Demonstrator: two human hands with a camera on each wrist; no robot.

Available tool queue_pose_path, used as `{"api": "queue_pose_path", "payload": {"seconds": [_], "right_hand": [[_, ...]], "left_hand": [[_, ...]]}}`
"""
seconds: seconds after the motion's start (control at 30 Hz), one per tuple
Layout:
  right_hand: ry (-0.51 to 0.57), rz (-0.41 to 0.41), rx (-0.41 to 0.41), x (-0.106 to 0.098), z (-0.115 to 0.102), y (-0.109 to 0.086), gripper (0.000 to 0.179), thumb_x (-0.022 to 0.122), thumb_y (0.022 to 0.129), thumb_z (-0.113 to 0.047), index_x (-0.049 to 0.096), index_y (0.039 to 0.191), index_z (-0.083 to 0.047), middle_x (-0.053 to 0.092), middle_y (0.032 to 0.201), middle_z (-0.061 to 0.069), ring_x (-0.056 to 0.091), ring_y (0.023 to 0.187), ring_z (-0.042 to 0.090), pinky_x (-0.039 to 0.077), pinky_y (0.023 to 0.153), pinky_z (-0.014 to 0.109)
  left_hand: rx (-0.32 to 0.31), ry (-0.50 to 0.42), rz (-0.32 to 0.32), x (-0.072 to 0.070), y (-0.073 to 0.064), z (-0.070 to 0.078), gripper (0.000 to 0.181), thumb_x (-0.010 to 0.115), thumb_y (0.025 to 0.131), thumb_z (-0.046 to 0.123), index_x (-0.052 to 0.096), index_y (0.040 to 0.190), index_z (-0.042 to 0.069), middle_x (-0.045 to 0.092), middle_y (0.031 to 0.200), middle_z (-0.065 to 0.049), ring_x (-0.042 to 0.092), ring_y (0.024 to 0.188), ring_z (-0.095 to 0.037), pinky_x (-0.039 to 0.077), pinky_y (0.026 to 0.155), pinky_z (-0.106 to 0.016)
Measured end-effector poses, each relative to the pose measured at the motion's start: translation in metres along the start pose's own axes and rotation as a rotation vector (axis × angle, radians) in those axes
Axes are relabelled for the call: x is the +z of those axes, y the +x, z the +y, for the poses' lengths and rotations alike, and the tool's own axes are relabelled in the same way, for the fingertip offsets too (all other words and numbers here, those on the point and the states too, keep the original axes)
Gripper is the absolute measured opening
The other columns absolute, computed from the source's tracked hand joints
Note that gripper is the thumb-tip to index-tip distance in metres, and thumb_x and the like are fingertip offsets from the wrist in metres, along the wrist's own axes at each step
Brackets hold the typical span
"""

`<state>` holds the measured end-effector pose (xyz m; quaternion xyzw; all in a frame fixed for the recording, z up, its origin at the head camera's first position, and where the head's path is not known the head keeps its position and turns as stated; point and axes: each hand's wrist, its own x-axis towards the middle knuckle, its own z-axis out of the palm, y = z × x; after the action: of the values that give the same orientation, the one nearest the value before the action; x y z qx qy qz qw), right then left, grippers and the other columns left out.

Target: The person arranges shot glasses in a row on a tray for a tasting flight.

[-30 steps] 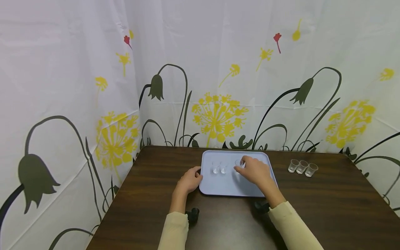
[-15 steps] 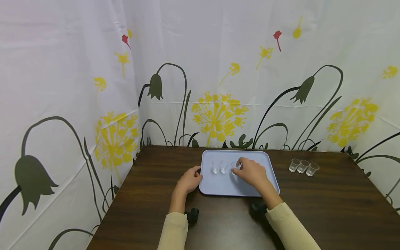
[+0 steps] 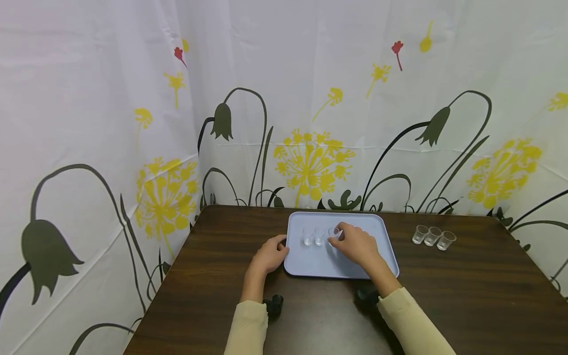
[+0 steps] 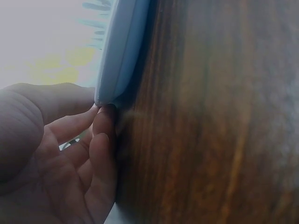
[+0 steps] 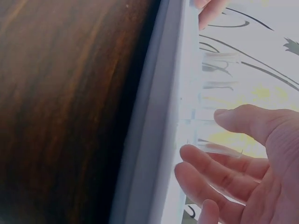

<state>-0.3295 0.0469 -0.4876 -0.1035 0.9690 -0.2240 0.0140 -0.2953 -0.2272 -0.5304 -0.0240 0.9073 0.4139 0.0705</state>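
Observation:
A light blue tray (image 3: 306,264) lies on the dark wood table. Two small clear shot glasses (image 3: 319,239) stand side by side on its left half. Just right of them is a third shot glass (image 3: 334,231), held between the thumb and fingers of my right hand (image 3: 358,245); in the right wrist view, that hand (image 5: 247,163) reaches around the glass from the side. At the tray's left edge, my left hand (image 3: 268,255) pinches the rim, with the thumb above and fingertips (image 4: 103,122) at the side in the left wrist view.
Three more clear shot glasses (image 3: 432,237) stand in a slanting row on the table (image 3: 470,296), right of the tray. A white curtain (image 3: 284,59) with printed flowers hangs behind and to the left. Each wrist carries a black camera (image 3: 273,305).
My right hand has moved left over the tray with its shot glass, bringing it closer to the other two, then stays put. The left hand keeps its place at the rim.

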Motion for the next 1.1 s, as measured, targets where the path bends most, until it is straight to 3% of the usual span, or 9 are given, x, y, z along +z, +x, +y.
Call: {"api": "queue_pose_path", "payload": {"seconds": [0.1,0.37,0.6,0.7,0.8,0.97,1.03,1.1], "right_hand": [[0.003,-0.005,0.0,0.0,0.0,0.0,0.034,0.075,0.094,-0.047,0.075,0.115,-0.019,0.079,0.1,0.001,0.072,0.086,0.022,0.052,0.067,0.044],[0.008,-0.009,-0.004,0.001,0.001,0.0,0.035,0.074,0.096,-0.046,0.074,0.118,-0.019,0.08,0.1,0.002,0.073,0.087,0.023,0.052,0.068,0.045],[0.006,-0.037,-0.024,0.001,0.003,-0.001,0.055,0.079,0.094,-0.043,0.064,0.141,-0.02,0.08,0.099,-0.004,0.073,0.084,0.019,0.051,0.067,0.044],[0.0,-0.054,-0.019,-0.002,0.005,-0.003,0.058,0.08,0.093,-0.04,0.061,0.145,-0.021,0.079,0.098,-0.005,0.072,0.082,0.018,0.05,0.067,0.043],[0.001,-0.064,-0.011,-0.007,0.008,-0.005,0.056,0.08,0.094,-0.038,0.061,0.144,-0.021,0.079,0.098,-0.005,0.071,0.082,0.018,0.049,0.069,0.043],[0.007,-0.067,-0.002,-0.019,0.014,-0.01,0.052,0.08,0.095,-0.038,0.064,0.14,-0.019,0.08,0.099,-0.003,0.071,0.082,0.018,0.051,0.072,0.044],[0.003,-0.066,0.004,-0.025,0.017,-0.014,0.051,0.079,0.095,-0.038,0.065,0.139,-0.018,0.08,0.098,-0.004,0.07,0.082,0.016,0.052,0.071,0.044],[-0.005,-0.068,0.008,-0.03,0.02,-0.018,0.05,0.079,0.096,-0.039,0.066,0.139,-0.017,0.079,0.098,-0.005,0.07,0.082,0.015,0.053,0.072,0.045]], "left_hand": [[-0.014,-0.002,0.002,-0.005,-0.009,0.011,0.051,0.062,0.104,0.021,0.058,0.152,0.004,0.061,0.096,-0.008,0.054,0.074,-0.023,0.041,0.065,-0.037],[-0.022,0.015,0.001,-0.005,-0.005,0.011,0.051,0.062,0.105,0.022,0.057,0.153,0.006,0.061,0.096,-0.006,0.055,0.075,-0.023,0.041,0.065,-0.037],[0.013,0.05,0.0,0.01,0.023,-0.024,0.056,0.062,0.103,0.029,0.056,0.155,0.009,0.064,0.097,-0.001,0.056,0.075,-0.02,0.043,0.064,-0.036],[0.009,0.038,0.003,0.014,0.029,-0.029,0.055,0.062,0.103,0.029,0.056,0.155,0.01,0.064,0.097,-0.001,0.057,0.074,-0.021,0.044,0.063,-0.037],[-0.008,0.038,0.006,0.008,0.019,-0.017,0.055,0.062,0.103,0.028,0.057,0.154,0.011,0.062,0.096,0.001,0.056,0.073,-0.019,0.042,0.062,-0.035],[-0.012,0.036,0.013,-0.006,-0.014,0.018,0.052,0.061,0.104,0.021,0.057,0.153,0.005,0.063,0.099,-0.006,0.055,0.077,-0.022,0.041,0.066,-0.035],[-0.022,0.035,0.016,-0.005,-0.014,0.018,0.052,0.061,0.104,0.022,0.057,0.154,0.007,0.064,0.099,-0.005,0.056,0.078,-0.022,0.041,0.067,-0.036],[-0.027,0.045,0.021,0.0,-0.003,0.006,0.052,0.062,0.104,0.024,0.058,0.154,0.009,0.063,0.099,-0.003,0.055,0.078,-0.022,0.041,0.066,-0.036]]}}
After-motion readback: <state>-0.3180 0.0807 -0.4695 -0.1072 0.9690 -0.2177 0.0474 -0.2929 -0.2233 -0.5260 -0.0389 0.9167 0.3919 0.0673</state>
